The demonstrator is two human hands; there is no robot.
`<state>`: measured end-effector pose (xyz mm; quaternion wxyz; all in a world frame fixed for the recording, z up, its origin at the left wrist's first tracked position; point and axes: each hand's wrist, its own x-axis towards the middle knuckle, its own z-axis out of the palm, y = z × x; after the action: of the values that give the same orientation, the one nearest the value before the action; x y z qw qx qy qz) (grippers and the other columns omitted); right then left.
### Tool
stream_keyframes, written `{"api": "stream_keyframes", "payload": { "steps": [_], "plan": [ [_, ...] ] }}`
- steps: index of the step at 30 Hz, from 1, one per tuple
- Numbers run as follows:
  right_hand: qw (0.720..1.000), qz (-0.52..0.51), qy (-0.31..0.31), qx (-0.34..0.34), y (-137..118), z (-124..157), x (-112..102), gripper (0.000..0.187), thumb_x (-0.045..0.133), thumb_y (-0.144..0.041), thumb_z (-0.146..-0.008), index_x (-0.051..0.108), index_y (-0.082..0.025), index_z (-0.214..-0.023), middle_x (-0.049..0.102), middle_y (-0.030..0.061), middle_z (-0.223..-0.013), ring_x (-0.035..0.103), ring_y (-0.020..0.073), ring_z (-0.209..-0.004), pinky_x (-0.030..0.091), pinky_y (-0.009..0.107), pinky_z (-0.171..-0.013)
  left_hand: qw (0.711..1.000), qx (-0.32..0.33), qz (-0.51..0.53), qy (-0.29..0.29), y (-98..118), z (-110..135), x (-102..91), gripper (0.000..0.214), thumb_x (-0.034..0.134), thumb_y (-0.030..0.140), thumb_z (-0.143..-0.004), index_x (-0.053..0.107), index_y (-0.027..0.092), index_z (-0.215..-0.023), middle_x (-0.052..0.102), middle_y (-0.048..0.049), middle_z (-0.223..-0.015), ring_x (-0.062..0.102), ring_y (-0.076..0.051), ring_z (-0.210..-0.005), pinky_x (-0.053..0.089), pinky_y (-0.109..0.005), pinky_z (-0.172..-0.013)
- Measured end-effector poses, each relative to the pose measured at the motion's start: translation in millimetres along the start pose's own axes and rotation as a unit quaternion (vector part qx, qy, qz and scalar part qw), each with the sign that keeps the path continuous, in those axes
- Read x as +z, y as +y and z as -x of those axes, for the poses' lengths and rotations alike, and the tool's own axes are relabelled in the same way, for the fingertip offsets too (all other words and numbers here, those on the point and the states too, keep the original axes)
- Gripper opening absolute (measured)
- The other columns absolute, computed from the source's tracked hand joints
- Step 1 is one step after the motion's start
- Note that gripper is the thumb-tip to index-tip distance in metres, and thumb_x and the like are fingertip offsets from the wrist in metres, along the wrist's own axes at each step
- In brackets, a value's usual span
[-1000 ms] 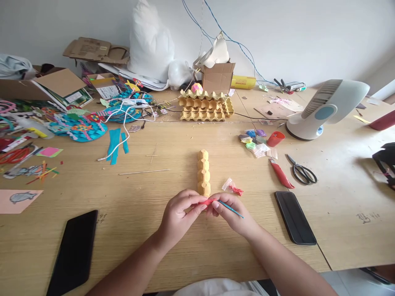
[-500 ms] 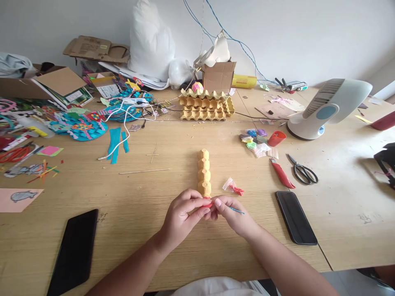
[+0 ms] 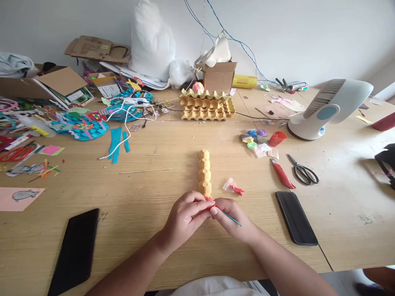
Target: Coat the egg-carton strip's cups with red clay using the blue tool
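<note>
A yellow strip of egg-carton cups point(image 3: 204, 174) lies lengthwise on the table. At its near end is a soft red piece point(image 3: 208, 199) that looks like modelling clay, mostly covered by fingers. My left hand point(image 3: 189, 214) is closed with thumb and fingers pinching the red piece. My right hand point(image 3: 232, 216) is closed around a thin blue stick point(image 3: 233, 220), its tail pointing down to the right. The fingertips of both hands meet at the red piece. The stick's working end is hidden. A clear bag with red clay point(image 3: 236, 189) lies to the right of the strip.
To the right are a red-handled knife point(image 3: 283, 174), scissors point(image 3: 304, 170), a phone point(image 3: 296, 218), a red cup point(image 3: 277, 138) and bags of coloured clay point(image 3: 253, 137). A black tablet point(image 3: 75, 250) lies at left. Egg cartons point(image 3: 203, 109) and a white fan point(image 3: 324, 111) stand behind.
The blue stick has tilted, its tail swinging downward as my right hand turned slightly. My left hand keeps its pinch on the red clay, and the egg-carton strip stays put.
</note>
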<state>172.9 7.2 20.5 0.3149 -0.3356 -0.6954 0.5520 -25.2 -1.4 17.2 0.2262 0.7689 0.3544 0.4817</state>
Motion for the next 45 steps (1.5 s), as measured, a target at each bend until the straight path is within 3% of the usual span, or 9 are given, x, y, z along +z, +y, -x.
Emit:
{"api": "stream_keyframes", "payload": {
  "steps": [4, 10, 15, 21, 25, 31, 35, 38, 45],
  "plan": [
    [0.997, -0.066, 0.017, 0.043, 0.5, 0.6, -0.1, 0.051, 0.043, -0.054, -0.104, 0.067, -0.016, -0.081, 0.059, 0.0023, -0.071, 0.051, 0.0149, -0.066, 0.043, 0.027, -0.064, 1.0, -0.015, -0.003, -0.006, -0.6, 0.6, -2.1, 0.048, 0.076, 0.019, -0.087, 0.066, 0.026, -0.133, 0.072, -0.0077, -0.107, 0.071, -0.019, -0.094, 0.061, -0.031, -0.082],
    [0.997, -0.058, 0.043, 0.035, -1.3, 0.6, -1.9, 0.054, 0.043, -0.057, -0.104, 0.073, -0.016, -0.084, 0.068, 0.006, -0.076, 0.06, 0.0174, -0.073, 0.05, 0.03, -0.072, 0.999, -0.039, 0.001, -0.006, 1.7, -0.6, -5.6, 0.026, 0.07, 0.015, -0.091, 0.076, 0.025, -0.115, 0.074, -0.0044, -0.095, 0.071, -0.015, -0.085, 0.059, -0.026, -0.075],
    [0.984, -0.149, 0.077, 0.057, -3.4, -2.1, -1.5, 0.034, 0.073, -0.051, -0.089, 0.07, -0.02, -0.104, 0.073, 0.0062, -0.095, 0.067, 0.0188, -0.087, 0.054, 0.032, -0.081, 1.0, -0.017, -0.016, 0.014, 1.7, -1.1, -7.3, 0.021, 0.074, 0.014, -0.088, 0.077, 0.024, -0.106, 0.071, -0.0022, -0.087, 0.068, -0.014, -0.079, 0.057, -0.025, -0.072],
    [0.957, -0.245, 0.119, 0.103, -1.6, -4.5, 0.1, 0.03, 0.084, -0.045, -0.08, 0.07, -0.019, -0.088, 0.069, 0.0017, -0.078, 0.063, 0.0144, -0.073, 0.055, 0.029, -0.071, 0.998, -0.021, -0.031, 0.041, -2.4, 0.7, -2.9, 0.041, 0.075, 0.014, -0.087, 0.067, 0.026, -0.126, 0.075, -0.0069, -0.107, 0.072, -0.019, -0.093, 0.061, -0.033, -0.083],
    [0.968, -0.199, 0.122, 0.092, -1.7, -4.6, -1.0, 0.032, 0.08, -0.048, -0.083, 0.071, -0.018, -0.089, 0.068, 0.0024, -0.075, 0.062, 0.0154, -0.071, 0.054, 0.029, -0.069, 0.999, -0.03, -0.004, 0.014, -0.9, -0.1, -1.8, 0.031, 0.071, 0.013, -0.089, 0.071, 0.025, -0.118, 0.075, -0.006, -0.102, 0.072, -0.018, -0.09, 0.061, -0.03, -0.08],
    [0.995, 0.0, 0.095, 0.02, -1.7, -0.5, -3.4, 0.033, 0.064, -0.049, -0.096, 0.073, -0.018, -0.09, 0.072, 0.0056, -0.079, 0.062, 0.0173, -0.072, 0.049, 0.028, -0.066, 0.999, -0.039, -0.006, -0.001, 0.0, -0.4, -4.6, 0.015, 0.071, 0.016, -0.09, 0.074, 0.022, -0.103, 0.076, -0.0049, -0.096, 0.072, -0.017, -0.087, 0.059, -0.029, -0.08],
    [0.996, -0.007, 0.08, 0.029, -0.1, -1.2, -5.1, 0.035, 0.061, -0.048, -0.098, 0.071, -0.017, -0.086, 0.071, 0.0052, -0.077, 0.062, 0.0169, -0.07, 0.048, 0.027, -0.065, 0.999, -0.037, -0.023, -0.021, -3.6, 0.1, -6.0, 0.018, 0.069, 0.02, -0.092, 0.074, 0.023, -0.109, 0.075, -0.0061, -0.097, 0.071, -0.018, -0.089, 0.059, -0.03, -0.08],
    [0.993, 0.019, 0.106, 0.039, 1.7, -5.9, -7.0, 0.037, 0.058, -0.049, -0.099, 0.071, -0.018, -0.086, 0.073, 0.0056, -0.078, 0.064, 0.0177, -0.071, 0.048, 0.028, -0.065, 0.997, -0.075, -0.016, -0.006, -8.3, -0.7, -4.0, 0.022, 0.068, 0.021, -0.093, 0.074, 0.022, -0.115, 0.076, -0.0064, -0.1, 0.072, -0.017, -0.089, 0.059, -0.029, -0.079],
    [0.978, 0.162, 0.131, -0.003, 14.9, -22.6, -11.0, 0.025, 0.06, -0.041, -0.099, 0.074, -0.02, -0.101, 0.074, 0.005, -0.081, 0.064, 0.0186, -0.071, 0.046, 0.029, -0.067, 0.984, -0.172, 0.026, 0.033, -24.7, -6.6, 1.3, 0.012, 0.067, 0.022, -0.093, 0.078, 0.021, -0.097, 0.078, -0.0062, -0.095, 0.074, -0.018, -0.084, 0.061, -0.027, -0.074]
  ]
}}
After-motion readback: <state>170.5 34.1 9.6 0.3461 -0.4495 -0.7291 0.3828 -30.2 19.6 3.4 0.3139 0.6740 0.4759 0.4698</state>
